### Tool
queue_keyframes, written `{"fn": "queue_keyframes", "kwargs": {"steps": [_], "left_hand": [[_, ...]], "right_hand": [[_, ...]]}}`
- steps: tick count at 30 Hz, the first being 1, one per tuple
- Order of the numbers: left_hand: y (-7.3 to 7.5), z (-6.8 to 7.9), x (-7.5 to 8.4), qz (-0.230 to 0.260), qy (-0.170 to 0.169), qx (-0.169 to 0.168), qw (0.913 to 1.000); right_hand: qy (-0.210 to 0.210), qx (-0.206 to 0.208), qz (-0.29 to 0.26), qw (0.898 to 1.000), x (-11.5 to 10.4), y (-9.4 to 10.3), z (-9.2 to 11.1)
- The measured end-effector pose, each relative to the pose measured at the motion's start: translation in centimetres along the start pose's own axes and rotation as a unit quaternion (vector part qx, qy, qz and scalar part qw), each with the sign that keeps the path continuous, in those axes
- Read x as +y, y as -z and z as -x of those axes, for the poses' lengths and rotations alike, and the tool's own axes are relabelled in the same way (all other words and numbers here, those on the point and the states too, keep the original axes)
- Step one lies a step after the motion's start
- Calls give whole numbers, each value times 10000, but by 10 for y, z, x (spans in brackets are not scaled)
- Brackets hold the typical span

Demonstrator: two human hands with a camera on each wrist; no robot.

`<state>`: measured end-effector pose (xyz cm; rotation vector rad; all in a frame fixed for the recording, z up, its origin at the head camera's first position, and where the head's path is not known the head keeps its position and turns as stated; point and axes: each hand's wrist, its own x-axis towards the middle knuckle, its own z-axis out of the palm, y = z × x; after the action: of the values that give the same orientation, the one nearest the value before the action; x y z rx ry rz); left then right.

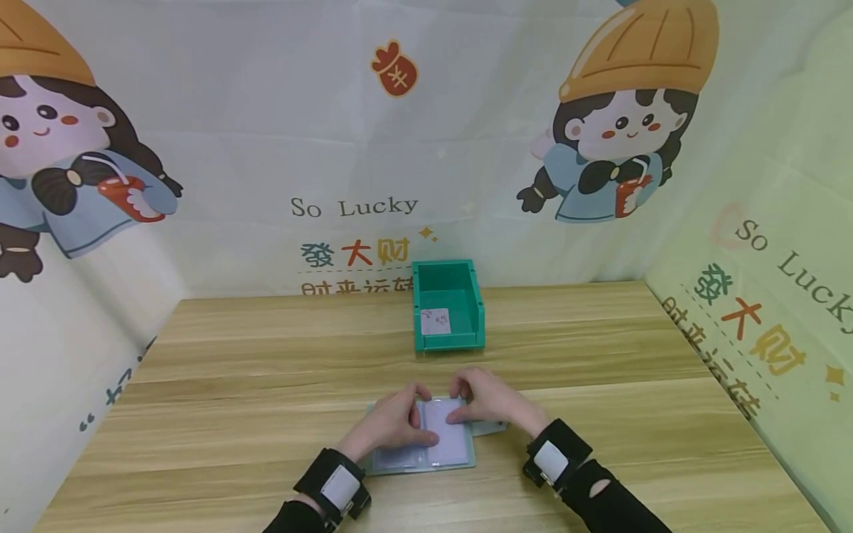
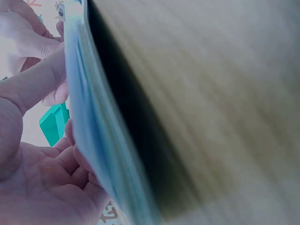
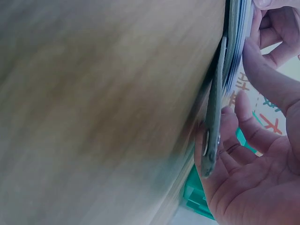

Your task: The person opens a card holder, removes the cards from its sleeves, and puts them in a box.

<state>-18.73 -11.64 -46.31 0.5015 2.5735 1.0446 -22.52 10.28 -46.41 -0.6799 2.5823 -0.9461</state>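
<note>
So we've got a small booklet [image 1: 426, 459] spread out on the wooden table [image 1: 233, 385], sitting between the left and right edges, on the near side of a green bin [image 1: 449, 342]. Its right page [image 1: 453, 444] looks pale lilac under clear plastic, and a strap [image 1: 489, 428] sticks out past its right side; from the right wrist we can spot a metal snap [image 3: 205, 143] on it. Our left hand [image 1: 402, 418] comes over the left page with its thumb touching the right one and its fingers bent near the far side. Our right hand [image 1: 489, 400] is at the far right corner of that page, thumb on the surface, fingers bent just beside the strap. Both are touching the booklet, but honestly we can't tell if either is pinching a sheet or just pressing. We're wearing black wrist bands [image 1: 563, 440] over black sleeves [image 1: 616, 496]. The bin stands by the table's far edge, a bit right of the middle, with a pale marked card [image 1: 436, 322] in it. Behind that hangs our white backdrop [image 1: 266, 163] with cartoon kids and "So Lucky".
</note>
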Motion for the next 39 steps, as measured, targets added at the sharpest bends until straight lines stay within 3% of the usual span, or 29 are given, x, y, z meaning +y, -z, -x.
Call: {"fn": "queue_keyframes", "kwargs": {"steps": [12, 21, 39], "left_hand": [[-2, 1, 1, 47, -3, 20, 10000], [-2, 0, 1, 61, 62, 34, 10000], [0, 2, -3, 348, 130, 151, 9992]], "right_hand": [[5, -120, -6, 9999, 0, 1, -3], [-263, -55, -112, 9996, -2, 0, -3], [456, -139, -692, 9965, 3, 1, 15]]}}
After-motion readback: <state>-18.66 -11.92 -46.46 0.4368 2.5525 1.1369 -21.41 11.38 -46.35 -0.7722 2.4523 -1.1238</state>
